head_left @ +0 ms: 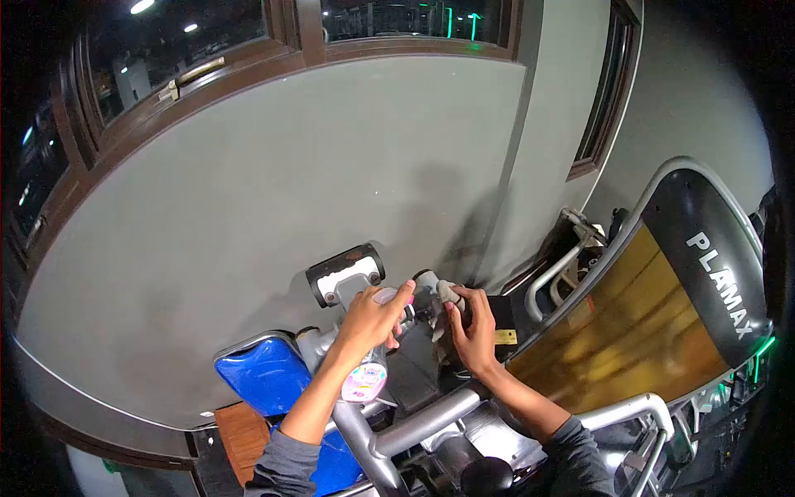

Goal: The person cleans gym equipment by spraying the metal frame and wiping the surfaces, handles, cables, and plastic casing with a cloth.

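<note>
In my left hand is a clear spray bottle with a pink and white label and a pink part at its top. The fingers wrap round its upper end. My right hand pinches a greyish cloth against the end of a silver tube of a gym machine. Part of the cloth hangs below the fingers. Just beyond my left hand is a black roller pad on a white bracket. The palm of my left hand hides the middle of the bottle.
A blue seat and a brown wooden board are at the left. On the right stands a large machine shroud marked PLAMAX, with silver rails below. A grey wall with brown-framed windows rises behind.
</note>
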Available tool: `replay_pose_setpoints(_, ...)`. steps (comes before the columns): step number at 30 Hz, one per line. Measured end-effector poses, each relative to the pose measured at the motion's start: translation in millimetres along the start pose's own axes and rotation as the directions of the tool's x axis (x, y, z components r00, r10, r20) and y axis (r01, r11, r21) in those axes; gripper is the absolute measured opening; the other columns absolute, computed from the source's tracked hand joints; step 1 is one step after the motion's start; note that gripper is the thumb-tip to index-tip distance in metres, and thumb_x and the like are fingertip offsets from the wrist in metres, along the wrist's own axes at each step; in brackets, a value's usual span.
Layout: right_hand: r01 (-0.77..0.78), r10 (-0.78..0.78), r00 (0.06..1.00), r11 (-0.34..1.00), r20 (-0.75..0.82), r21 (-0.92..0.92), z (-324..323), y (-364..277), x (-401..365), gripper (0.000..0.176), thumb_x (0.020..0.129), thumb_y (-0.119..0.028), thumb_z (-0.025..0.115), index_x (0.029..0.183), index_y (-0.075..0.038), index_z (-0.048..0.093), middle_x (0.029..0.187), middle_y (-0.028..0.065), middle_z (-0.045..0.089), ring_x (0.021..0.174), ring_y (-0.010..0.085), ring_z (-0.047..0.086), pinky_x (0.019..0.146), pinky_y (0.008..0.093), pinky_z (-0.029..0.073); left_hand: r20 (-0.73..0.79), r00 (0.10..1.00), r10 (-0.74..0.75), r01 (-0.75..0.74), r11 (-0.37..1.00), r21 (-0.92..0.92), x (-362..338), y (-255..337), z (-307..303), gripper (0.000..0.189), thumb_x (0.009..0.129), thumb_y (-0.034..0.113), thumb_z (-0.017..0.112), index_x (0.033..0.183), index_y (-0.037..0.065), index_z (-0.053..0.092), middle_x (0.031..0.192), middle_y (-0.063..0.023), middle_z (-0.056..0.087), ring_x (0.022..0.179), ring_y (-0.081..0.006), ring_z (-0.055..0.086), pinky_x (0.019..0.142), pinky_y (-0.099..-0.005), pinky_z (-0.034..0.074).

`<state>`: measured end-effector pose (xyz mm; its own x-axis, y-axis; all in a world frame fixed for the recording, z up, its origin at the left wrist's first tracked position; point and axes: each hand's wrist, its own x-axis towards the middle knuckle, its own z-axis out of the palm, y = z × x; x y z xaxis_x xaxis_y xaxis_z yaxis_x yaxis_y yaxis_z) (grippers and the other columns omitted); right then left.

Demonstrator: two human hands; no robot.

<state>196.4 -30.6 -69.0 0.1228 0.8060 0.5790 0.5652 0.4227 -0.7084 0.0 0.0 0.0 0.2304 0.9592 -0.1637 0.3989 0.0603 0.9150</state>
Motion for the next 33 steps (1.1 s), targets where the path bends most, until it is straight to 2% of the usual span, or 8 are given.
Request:
replay_pose_setpoints(5, -0.044, 0.045, 0.998, 0.999, 0.052, -0.011, -8.7, -3.1, -1.3, 0.025, 0.093, -0.015, 0.063, 0.116, -0.007, 0.059, 0.105, 0.0147, 0.059, 0.094, 0.0361, 0.062, 0.078, 0.04, 0.05, -0.068, 0.993, -0.095, 0.092, 0.994, -0.053, 4.1, -7.4, 18.4, 0.061, 0.093, 0.055, 0.055, 0.081, -0.004, 0.065, 0.059, -0.011, 0.062, 0.042, -0.0182, 0.06, 0.041, -0.0325, 0.05)
replay_pose_setpoints(9, -0.047, 0.047, 0.999, 0.998, 0.007, 0.04, -6.6, 1.7, 1.7, 0.025, 0.093, -0.015, 0.062, 0.116, -0.007, 0.059, 0.104, 0.0149, 0.059, 0.093, 0.0361, 0.062, 0.077, 0.0401, 0.05, -0.135, 0.989, -0.057, 0.047, 0.996, -0.079, 7.2, -14.0, 15.8, 0.062, 0.093, 0.056, 0.055, 0.083, -0.005, 0.064, 0.061, -0.0136, 0.063, 0.041, -0.0195, 0.059, 0.041, -0.0332, 0.05)
replay_pose_setpoints(11, -0.004, 0.004, 1.0, 0.998, -0.009, 0.056, -10.0, 5.6, 1.6, 0.025, 0.092, -0.016, 0.062, 0.115, -0.008, 0.06, 0.105, 0.0145, 0.059, 0.088, 0.0357, 0.062, 0.075, 0.0405, 0.05, -0.077, 0.993, -0.093, 0.064, 0.946, -0.317, 12.7, -26.3, 15.7, 0.064, 0.093, 0.056, 0.055, 0.086, -0.006, 0.063, 0.061, -0.015, 0.063, 0.04, -0.021, 0.058, 0.041, -0.033, 0.051)
replay_pose_setpoints(15, -0.091, 0.087, 0.994, 0.994, 0.063, 0.065, -14.9, 4.3, 6.4, 0.027, 0.087, -0.016, 0.065, 0.113, -0.008, 0.061, 0.102, 0.0142, 0.06, 0.079, 0.0367, 0.062, 0.072, 0.0418, 0.05, -0.017, 0.999, -0.035, 0.024, 0.898, -0.439, 18.6, -42.7, 15.7, 0.064, 0.093, 0.056, 0.055, 0.088, -0.007, 0.062, 0.064, -0.0158, 0.063, 0.04, -0.0215, 0.056, 0.043, -0.0337, 0.054)
replay_pose_setpoints(19, -0.013, 0.049, 0.961, 0.992, 0.272, -0.129, -12.3, 9.4, 17.1, 0.028, 0.082, -0.017, 0.067, 0.109, -0.008, 0.066, 0.092, 0.0147, 0.061, 0.081, 0.0358, 0.064, 0.07, 0.0416, 0.052, -0.056, 0.995, 0.085, -0.101, 0.91, -0.403, 20.8, -58.1, 21.9, 0.059, 0.096, 0.051, 0.055, 0.092, -0.007, 0.062, 0.069, -0.0159, 0.064, 0.041, -0.0198, 0.057, 0.048, -0.0348, 0.057)
replay_pose_setpoints(21, 0.135, -0.039, 0.928, 0.962, 0.37, -0.238, -3.1, 11.5, 19.3, 0.025, 0.082, -0.019, 0.068, 0.106, -0.011, 0.066, 0.093, 0.0138, 0.061, 0.079, 0.0362, 0.065, 0.069, 0.0435, 0.054, -0.054, 0.994, 0.098, -0.112, 0.907, -0.406, 19.5, -61.0, 20.1, 0.057, 0.097, 0.049, 0.054, 0.096, -0.007, 0.061, 0.071, -0.0156, 0.064, 0.042, -0.0195, 0.057, 0.049, -0.0357, 0.058)
replay_pose_setpoints(25, 0.191, -0.044, 0.939, 0.891, 0.341, -0.412, 18.6, 9.2, 38.4, 0.021, 0.087, -0.022, 0.064, 0.104, -0.011, 0.066, 0.099, 0.0107, 0.062, 0.075, 0.0358, 0.067, 0.066, 0.0456, 0.056, -0.015, 0.981, 0.195, -0.178, 0.859, -0.481, 15.7, -62.8, 14.8, 0.053, 0.097, 0.047, 0.054, 0.102, -0.006, 0.059, 0.073, -0.0145, 0.064, 0.043, -0.019, 0.057, 0.053, -0.036, 0.059)
replay_pose_setpoints(33, 0.266, -0.075, 0.896, 0.88, 0.438, -0.394, 11.4, 5.8, 40.2, 0.023, 0.085, -0.023, 0.064, 0.104, -0.011, 0.063, 0.105, 0.0106, 0.063, 0.078, 0.0341, 0.069, 0.067, 0.0441, 0.057, -0.061, 0.979, 0.194, -0.202, 0.89, -0.408, 21.2, -65.1, 18.4, 0.05, 0.098, 0.044, 0.053, 0.101, -0.005, 0.061, 0.073, -0.0136, 0.064, 0.043, -0.0187, 0.057, 0.051, -0.0345, 0.057)
